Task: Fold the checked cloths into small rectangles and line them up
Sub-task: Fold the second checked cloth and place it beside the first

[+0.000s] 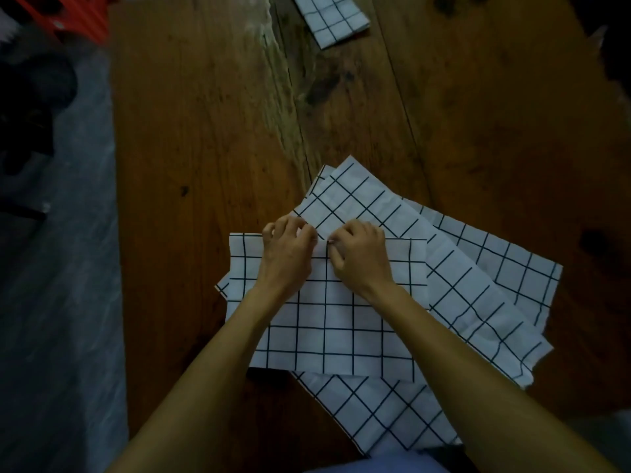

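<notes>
White cotton-like fabric crossed by thin dark grid lines: we count several pieces of it on a worn brown wooden table (205,131).

Item one, the top cloth (327,322): it lies flat and roughly square to us at the near middle of the table, already doubled into a broad rectangle, with its far edge running straight under both hands. Our left hand (286,257) and right hand (362,257) sit side by side at the middle of that far edge, nearly touching each other. The fingers of both are curled down and pinch the cloth's edge; the fingertips themselves are tucked out of sight, so we cannot tell how much fabric each pinch takes.

Item two, the loose cloths (478,285) beneath: at least two more checked pieces lie spread under the top cloth, turned at an angle to it. One corner points away from us just beyond the hands, another reaches out to the right, and a third portion shows at the near edge of the table, between our forearms.

Item three, the folded cloth (331,18): a small checked rectangle, lying alone at the far side of the table, well apart from the pile and slightly skewed.

Surroundings: grey floor (68,302) along the left of the table, a red slatted object (75,15) at the upper left corner, and dark blurred shapes near it that we cannot identify.
</notes>
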The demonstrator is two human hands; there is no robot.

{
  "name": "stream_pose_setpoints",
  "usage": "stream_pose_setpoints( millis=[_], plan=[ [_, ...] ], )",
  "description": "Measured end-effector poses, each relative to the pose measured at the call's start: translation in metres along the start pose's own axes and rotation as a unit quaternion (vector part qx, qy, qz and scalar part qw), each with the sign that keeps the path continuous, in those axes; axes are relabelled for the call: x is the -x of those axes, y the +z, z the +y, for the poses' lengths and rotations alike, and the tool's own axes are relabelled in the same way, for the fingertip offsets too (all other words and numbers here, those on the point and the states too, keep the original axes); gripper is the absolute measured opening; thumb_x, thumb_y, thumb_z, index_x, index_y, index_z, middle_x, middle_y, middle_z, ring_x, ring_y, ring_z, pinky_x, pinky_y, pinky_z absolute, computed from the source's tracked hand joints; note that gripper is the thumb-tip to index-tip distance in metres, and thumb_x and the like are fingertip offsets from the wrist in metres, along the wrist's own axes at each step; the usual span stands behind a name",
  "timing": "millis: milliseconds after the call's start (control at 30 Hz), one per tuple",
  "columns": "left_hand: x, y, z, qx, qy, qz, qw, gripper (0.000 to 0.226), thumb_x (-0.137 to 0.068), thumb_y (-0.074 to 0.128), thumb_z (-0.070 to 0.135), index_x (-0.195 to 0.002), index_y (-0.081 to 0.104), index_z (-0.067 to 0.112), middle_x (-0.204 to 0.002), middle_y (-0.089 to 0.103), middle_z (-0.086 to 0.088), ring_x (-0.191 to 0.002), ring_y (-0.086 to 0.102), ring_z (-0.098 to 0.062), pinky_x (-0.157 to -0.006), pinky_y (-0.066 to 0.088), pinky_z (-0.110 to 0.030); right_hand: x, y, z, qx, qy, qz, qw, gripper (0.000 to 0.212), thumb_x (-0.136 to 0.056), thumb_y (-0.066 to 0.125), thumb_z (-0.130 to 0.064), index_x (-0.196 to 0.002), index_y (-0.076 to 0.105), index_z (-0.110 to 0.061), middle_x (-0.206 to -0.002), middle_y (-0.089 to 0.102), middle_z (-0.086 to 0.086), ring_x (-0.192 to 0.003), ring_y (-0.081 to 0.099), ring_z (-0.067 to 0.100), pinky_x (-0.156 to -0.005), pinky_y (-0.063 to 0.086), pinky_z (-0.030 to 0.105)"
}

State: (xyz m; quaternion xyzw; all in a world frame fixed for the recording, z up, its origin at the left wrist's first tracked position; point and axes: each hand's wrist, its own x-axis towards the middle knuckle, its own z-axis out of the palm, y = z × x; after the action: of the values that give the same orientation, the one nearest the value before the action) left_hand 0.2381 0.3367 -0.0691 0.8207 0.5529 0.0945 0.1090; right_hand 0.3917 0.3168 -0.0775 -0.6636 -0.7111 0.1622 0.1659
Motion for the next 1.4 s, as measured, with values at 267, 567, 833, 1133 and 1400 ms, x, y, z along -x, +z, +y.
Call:
stream_pose_setpoints(
  millis=[267, 567, 833, 1133, 1400],
  plan=[
    [0.000, -0.048, 0.014, 0.019, 0.034, 0.042, 0.998, 0.014, -0.083, 0.063, 0.008, -0.095, 0.060, 0.015, -0.106, 0.058, -0.008, -0.112, 0.045, -0.027, -0.088, 0.028, -0.037, -0.007, -0.062, -0.020, -0.087, 0.049, -0.153, 0.983, 0.021, -0.093, 0.053, -0.034, -0.101, 0.067, -0.021, -0.096, 0.069, -0.001, -0.090, 0.060, 0.017, -0.088, 0.048, 0.042],
    [0.032, -0.116, 0.039, 0.092, 0.048, 0.155, 0.982, 0.023, -0.093, 0.048, 0.020, -0.113, 0.056, 0.014, -0.118, 0.055, -0.006, -0.119, 0.041, -0.022, -0.098, 0.027, -0.037, 0.030, -0.153, -0.072, -0.149, 0.038, -0.129, 0.980, 0.014, -0.092, 0.057, -0.030, -0.083, 0.064, -0.022, -0.081, 0.063, -0.008, -0.081, 0.057, 0.009, -0.071, 0.042, 0.028],
    [0.097, -0.150, 0.058, 0.174, 0.077, 0.209, 0.959, 0.025, -0.094, 0.048, 0.029, -0.109, 0.061, 0.013, -0.107, 0.063, -0.006, -0.105, 0.055, -0.020, -0.091, 0.034, -0.033, 0.085, -0.184, -0.117, -0.214, 0.011, -0.023, 0.977, 0.016, -0.091, 0.062, -0.027, -0.080, 0.067, -0.017, -0.070, 0.061, -0.009, -0.064, 0.054, -0.002, -0.061, 0.040, 0.019],
    [0.138, -0.162, 0.072, 0.188, 0.092, 0.273, 0.939, 0.020, -0.094, 0.052, 0.025, -0.097, 0.066, 0.011, -0.089, 0.068, -0.002, -0.083, 0.063, -0.017, -0.080, 0.048, -0.036, 0.118, -0.190, -0.133, -0.262, -0.016, 0.010, 0.965, 0.014, -0.090, 0.062, -0.032, -0.083, 0.070, -0.022, -0.074, 0.067, -0.007, -0.072, 0.062, 0.007, -0.070, 0.053, 0.033],
    [0.135, -0.181, 0.095, 0.140, 0.072, 0.283, 0.946, 0.020, -0.093, 0.050, 0.022, -0.092, 0.067, 0.011, -0.082, 0.069, -0.002, -0.074, 0.063, -0.016, -0.075, 0.047, -0.032, 0.114, -0.200, -0.106, -0.189, -0.114, 0.125, 0.967, 0.032, -0.088, 0.064, -0.035, -0.115, 0.061, -0.017, -0.113, 0.062, -0.004, -0.109, 0.056, 0.011, -0.091, 0.045, 0.026]
  ],
)
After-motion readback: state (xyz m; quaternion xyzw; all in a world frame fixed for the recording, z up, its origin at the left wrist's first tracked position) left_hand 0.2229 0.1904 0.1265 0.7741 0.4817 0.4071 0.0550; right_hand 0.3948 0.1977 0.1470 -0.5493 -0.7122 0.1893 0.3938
